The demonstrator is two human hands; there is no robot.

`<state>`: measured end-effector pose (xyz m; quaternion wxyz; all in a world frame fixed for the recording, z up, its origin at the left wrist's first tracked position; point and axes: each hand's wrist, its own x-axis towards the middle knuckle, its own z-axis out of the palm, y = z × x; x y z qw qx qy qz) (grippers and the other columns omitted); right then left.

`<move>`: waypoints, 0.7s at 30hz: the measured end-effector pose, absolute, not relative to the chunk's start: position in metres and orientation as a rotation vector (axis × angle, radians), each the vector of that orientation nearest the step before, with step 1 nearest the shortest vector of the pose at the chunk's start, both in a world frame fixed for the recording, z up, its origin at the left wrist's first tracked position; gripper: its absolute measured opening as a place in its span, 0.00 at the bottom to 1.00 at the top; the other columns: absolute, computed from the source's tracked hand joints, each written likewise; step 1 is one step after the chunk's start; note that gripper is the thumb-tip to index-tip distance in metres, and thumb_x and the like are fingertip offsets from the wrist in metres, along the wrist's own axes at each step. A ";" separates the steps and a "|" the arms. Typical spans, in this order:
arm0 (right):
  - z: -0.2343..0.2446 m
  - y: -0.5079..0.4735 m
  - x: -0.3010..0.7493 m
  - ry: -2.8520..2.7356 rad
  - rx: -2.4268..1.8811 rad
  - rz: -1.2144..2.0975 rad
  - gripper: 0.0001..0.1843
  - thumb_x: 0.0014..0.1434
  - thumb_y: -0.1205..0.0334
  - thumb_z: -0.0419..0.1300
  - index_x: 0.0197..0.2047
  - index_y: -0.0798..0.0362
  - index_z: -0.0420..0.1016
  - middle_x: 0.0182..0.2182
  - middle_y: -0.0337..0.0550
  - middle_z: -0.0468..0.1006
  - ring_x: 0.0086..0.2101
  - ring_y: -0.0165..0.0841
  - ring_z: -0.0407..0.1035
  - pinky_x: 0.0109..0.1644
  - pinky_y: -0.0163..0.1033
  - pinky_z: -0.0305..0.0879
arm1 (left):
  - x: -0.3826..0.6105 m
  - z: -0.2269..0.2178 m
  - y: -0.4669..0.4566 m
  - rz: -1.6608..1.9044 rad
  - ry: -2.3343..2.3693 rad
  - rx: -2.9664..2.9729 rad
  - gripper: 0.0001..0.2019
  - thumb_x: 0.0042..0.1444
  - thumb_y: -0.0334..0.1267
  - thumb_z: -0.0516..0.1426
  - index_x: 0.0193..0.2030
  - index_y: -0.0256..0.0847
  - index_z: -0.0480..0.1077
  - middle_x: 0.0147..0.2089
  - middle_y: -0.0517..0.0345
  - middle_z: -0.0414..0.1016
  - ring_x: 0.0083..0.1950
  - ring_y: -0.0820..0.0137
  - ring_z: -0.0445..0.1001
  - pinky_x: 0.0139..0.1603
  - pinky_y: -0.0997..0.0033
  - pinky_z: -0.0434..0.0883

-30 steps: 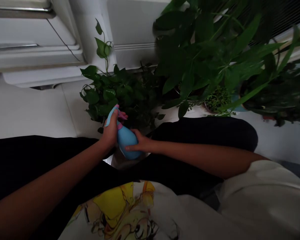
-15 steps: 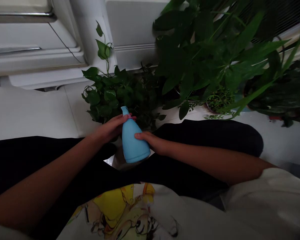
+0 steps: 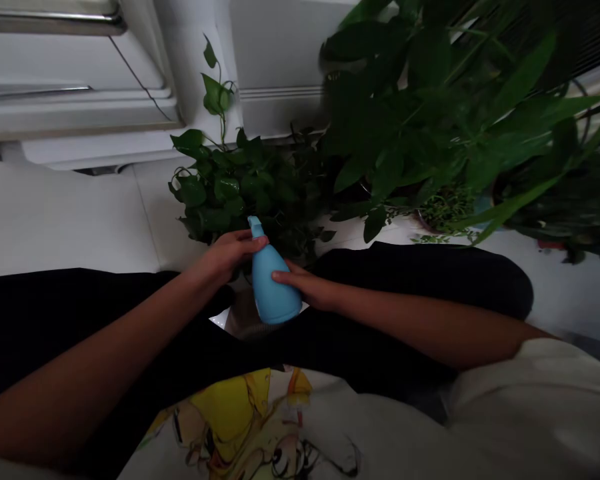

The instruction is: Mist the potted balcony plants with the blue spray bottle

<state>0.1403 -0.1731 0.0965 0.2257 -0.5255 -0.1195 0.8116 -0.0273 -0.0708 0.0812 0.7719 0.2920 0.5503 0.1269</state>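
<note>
Between my knees I hold a light blue spray bottle (image 3: 275, 290), its nozzle tilted up and away from me toward a leafy potted plant (image 3: 230, 190). My left hand (image 3: 234, 253) is closed around the bottle's neck, the thumb lying across it just below the spray head. Lower down, my right hand (image 3: 307, 285) grips the body from the right side, thumb on top and the other fingers mostly hidden behind it. The plant's dark green leaves stand just beyond the nozzle, and its pot is out of sight.
Large-leaved plants (image 3: 430, 127) spread across the right, with a small bushy potted plant (image 3: 443, 210) beneath them. A white cabinet-like unit (image 3: 75, 73) stands at the back left. Pale floor tiles (image 3: 65, 220) lie beyond my dark-clad legs (image 3: 425, 270).
The bottle has turned slightly, and its spray head has moved a little to the right. My left thumb now lies across the neck, where the pinkish collar showed before. The view has shifted slightly.
</note>
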 end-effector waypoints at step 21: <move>0.080 -0.170 0.126 -0.675 -1.758 2.153 0.44 0.44 0.54 0.74 0.61 0.54 0.61 0.56 0.53 0.72 0.55 0.45 0.69 0.59 0.52 0.68 | -0.024 0.077 -0.084 0.344 1.190 0.908 0.31 0.39 0.45 0.69 0.51 0.38 0.71 0.51 0.48 0.77 0.54 0.53 0.74 0.51 0.57 0.73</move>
